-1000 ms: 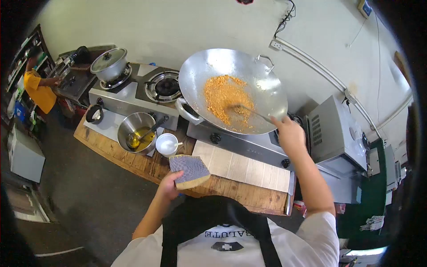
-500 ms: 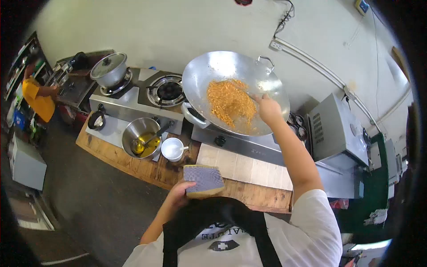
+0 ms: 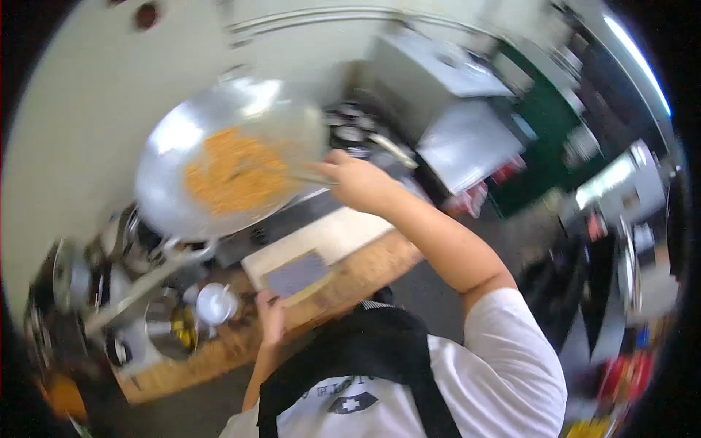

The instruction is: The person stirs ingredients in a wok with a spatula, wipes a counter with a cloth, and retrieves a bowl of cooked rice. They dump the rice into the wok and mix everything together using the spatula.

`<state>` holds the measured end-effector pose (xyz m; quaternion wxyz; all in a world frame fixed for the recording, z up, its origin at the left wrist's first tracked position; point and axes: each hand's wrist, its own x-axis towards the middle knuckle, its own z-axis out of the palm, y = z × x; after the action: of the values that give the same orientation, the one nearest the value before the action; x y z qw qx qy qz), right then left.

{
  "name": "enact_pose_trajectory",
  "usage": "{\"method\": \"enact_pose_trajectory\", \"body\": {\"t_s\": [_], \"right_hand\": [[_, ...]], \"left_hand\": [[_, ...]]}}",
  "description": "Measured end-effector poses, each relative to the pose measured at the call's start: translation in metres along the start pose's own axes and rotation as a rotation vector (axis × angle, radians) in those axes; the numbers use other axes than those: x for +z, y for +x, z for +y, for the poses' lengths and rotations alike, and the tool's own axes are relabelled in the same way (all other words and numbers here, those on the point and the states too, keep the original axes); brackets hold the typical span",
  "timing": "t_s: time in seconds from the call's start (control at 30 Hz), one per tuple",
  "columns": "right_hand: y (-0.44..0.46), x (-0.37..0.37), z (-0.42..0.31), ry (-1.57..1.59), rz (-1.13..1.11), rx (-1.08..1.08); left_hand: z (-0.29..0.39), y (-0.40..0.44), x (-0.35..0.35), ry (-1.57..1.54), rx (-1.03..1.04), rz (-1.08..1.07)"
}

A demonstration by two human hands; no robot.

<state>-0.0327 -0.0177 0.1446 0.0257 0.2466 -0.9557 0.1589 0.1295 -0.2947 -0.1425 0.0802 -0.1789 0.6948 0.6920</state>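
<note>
A large metal wok (image 3: 164, 175) holds a heap of orange-brown crumbly food (image 3: 237, 171). My right hand (image 3: 358, 182) is closed around the handle of a long metal utensil (image 3: 307, 175) at the wok's right side. Its working end is blurred in the food, so its kind cannot be made out. Lower down, my left hand (image 3: 272, 317) pinches the corner of a grey-purple folded cloth (image 3: 296, 276) with yellowish edges. The cloth is over the pale board at the counter's front; whether it touches the board is unclear.
A white cup (image 3: 217, 304) and a metal pot with yellow liquid (image 3: 169, 325) stand left on the wooden counter (image 3: 365, 266). A lidded pot (image 3: 71, 276) is farther left. Beyond the wok is a grey metal appliance (image 3: 431, 80). Far left, a person's orange clothing (image 3: 66, 396) shows.
My view has swung to the right and blurred. My right hand has drawn the utensil toward the wok's right rim. The folded cloth is still in my left hand, now over the pale board.
</note>
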Motion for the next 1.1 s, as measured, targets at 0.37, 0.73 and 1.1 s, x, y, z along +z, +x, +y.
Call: {"method": "enact_pose_trajectory", "body": {"t_s": [0.37, 0.73, 1.1], "right_hand": [[-0.351, -0.206, 0.1, -0.518, 0.218, 0.751], [-0.769, -0.289, 0.045, -0.234, 0.772, 1.548], [-0.884, -0.255, 0.146, 0.108, 0.8, 1.615]], "left_hand": [[0.043, 0.071, 0.052, 1.078, 0.858, 0.223], [0.065, 0.067, 0.09, 1.262, 0.958, 0.435], [0.1, -0.033, 0.186, 1.526, 0.861, -0.044]]}}
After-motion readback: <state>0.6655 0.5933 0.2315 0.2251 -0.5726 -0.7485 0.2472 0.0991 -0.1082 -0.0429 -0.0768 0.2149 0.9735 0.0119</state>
